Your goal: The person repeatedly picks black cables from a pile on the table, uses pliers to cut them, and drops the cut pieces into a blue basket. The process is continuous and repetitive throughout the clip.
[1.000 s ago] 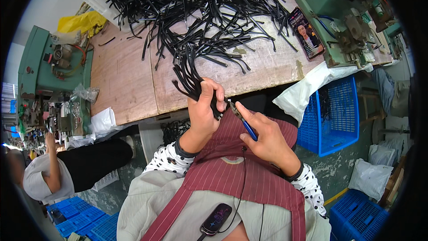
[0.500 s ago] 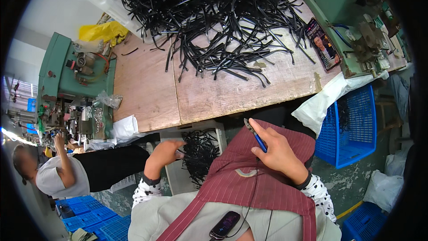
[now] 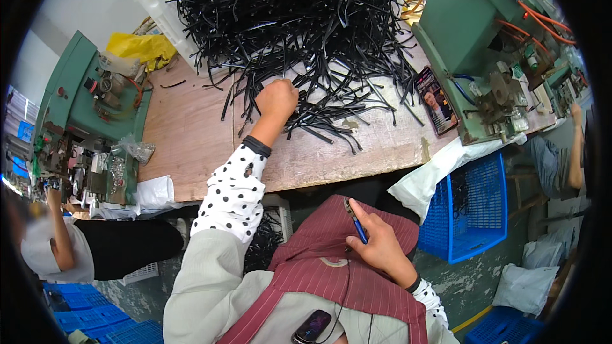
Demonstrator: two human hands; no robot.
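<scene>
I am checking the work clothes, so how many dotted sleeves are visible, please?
2: the left dotted sleeve, near the left hand, and the right dotted sleeve, near the right hand. I see no others.

No words or numbers could be read; a phone (image 3: 437, 100) beside the green machine (image 3: 456, 32) on the right showed small, blurred lettering near the top of its lit screen, and a dark rounded device (image 3: 311, 327) at the view's lower edge bore faint coloured marks, too small to make out
</scene>
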